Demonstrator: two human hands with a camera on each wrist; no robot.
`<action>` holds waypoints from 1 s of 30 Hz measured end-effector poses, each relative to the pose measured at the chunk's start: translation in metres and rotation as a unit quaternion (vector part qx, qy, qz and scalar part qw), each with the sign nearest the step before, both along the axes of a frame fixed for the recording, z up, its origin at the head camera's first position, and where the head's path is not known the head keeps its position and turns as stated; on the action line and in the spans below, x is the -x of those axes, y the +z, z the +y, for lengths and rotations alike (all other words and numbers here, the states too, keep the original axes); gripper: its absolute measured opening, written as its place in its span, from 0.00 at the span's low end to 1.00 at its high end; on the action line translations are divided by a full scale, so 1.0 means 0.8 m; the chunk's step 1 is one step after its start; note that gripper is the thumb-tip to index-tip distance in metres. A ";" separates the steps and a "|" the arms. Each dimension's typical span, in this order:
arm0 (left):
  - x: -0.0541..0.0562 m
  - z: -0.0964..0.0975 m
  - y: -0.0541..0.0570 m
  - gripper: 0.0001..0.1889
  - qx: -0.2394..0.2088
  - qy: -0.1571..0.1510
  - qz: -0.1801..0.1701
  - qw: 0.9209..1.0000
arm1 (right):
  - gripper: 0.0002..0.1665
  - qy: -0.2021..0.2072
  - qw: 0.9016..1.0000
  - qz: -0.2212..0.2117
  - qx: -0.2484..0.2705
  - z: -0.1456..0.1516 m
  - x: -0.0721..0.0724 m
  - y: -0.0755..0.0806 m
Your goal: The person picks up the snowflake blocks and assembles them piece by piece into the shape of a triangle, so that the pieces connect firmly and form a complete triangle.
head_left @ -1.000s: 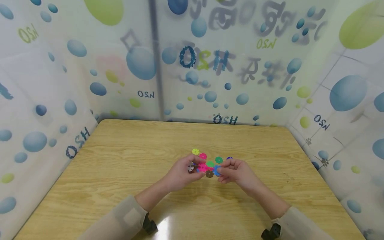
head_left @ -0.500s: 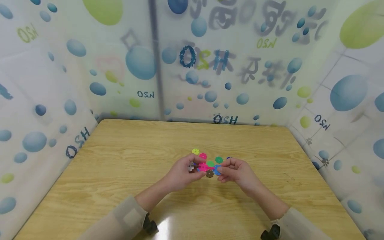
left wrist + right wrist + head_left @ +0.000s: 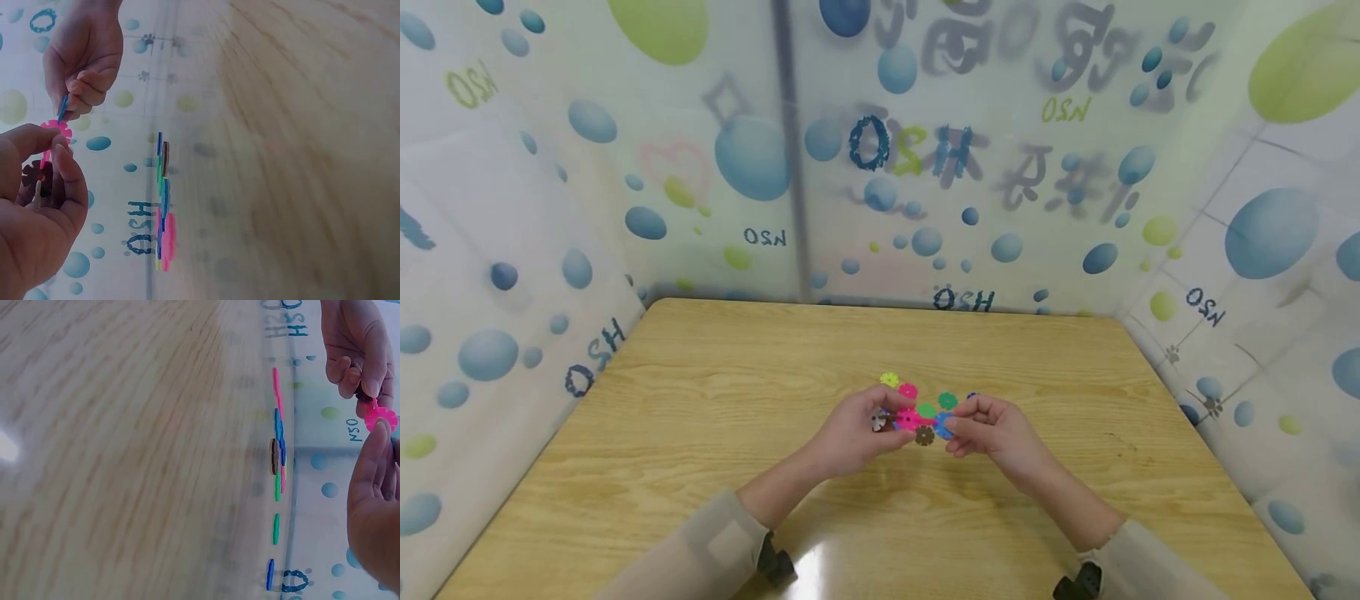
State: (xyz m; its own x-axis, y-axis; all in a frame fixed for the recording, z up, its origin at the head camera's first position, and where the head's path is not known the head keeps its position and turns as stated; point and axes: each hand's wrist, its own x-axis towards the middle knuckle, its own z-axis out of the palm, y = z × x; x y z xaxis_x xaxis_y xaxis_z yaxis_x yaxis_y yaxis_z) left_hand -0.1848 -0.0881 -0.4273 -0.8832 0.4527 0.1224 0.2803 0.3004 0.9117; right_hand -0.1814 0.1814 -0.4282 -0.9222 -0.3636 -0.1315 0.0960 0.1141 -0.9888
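One person's left hand point(image 3: 853, 433) and right hand point(image 3: 1000, 433) are meeting near the middle of a wood-grain table point(image 3: 760, 350), holding a short chain point(image 3: 59, 128) of notched plastic discs between them. The left hand is curling around its end, thumb and forefinger closing on a pink disc point(image 3: 907, 418), while a grey disc point(image 3: 877, 420) is peeking out near the palm. The right hand is pinching a blue disc point(image 3: 943, 426) at the other end, thumb pressed tight against fingers. How firmly the blue and pink pieces are slotting together is hard to tell, as fingertips are partly covering the joint. Loose discs are lying on the tabletop around and beyond the hands: a yellow disc point(image 3: 889, 379), a loose pink disc point(image 3: 907, 390), a light green disc point(image 3: 927, 410), a darker green disc point(image 3: 947, 401) and a brown disc point(image 3: 924, 436). Behind, a pale curtain point(image 3: 865, 225) printed with blue and green ovals is enclosing the table.
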 end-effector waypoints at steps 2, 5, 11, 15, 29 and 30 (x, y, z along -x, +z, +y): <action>0.000 -0.001 0.000 0.18 0.002 0.000 0.000 1.000 | 0.13 0.000 1.000 0.003 -0.002 0.000 0.000 0.000; 0.001 -0.002 -0.002 0.18 0.003 0.001 0.001 1.000 | 0.13 0.003 1.000 0.008 -0.005 0.000 0.000 0.000; 0.000 0.000 -0.004 0.18 0.012 0.001 0.007 1.000 | 0.15 -0.006 1.000 -0.003 -0.007 -0.002 -0.004 0.000; 0.000 0.002 -0.006 0.17 0.012 0.002 0.005 1.000 | 0.15 -0.018 1.000 -0.011 -0.007 -0.004 -0.006 0.000; 0.003 -0.001 -0.001 0.19 0.016 -0.007 -0.011 1.000 | 0.12 -0.026 0.999 -0.018 -0.003 -0.009 -0.005 0.001; 0.003 -0.002 0.000 0.19 0.018 -0.010 -0.010 1.000 | 0.12 -0.024 1.000 -0.019 -0.002 -0.009 -0.005 0.001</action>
State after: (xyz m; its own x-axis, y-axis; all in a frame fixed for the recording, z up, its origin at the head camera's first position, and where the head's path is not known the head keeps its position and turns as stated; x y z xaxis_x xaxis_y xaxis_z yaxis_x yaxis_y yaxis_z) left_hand -0.1874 -0.0896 -0.4276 -0.8764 0.4734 0.0891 0.2688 0.3271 0.9060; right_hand -0.1771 0.1740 -0.4274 -0.9331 -0.3178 -0.1685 0.1396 0.1117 -0.9839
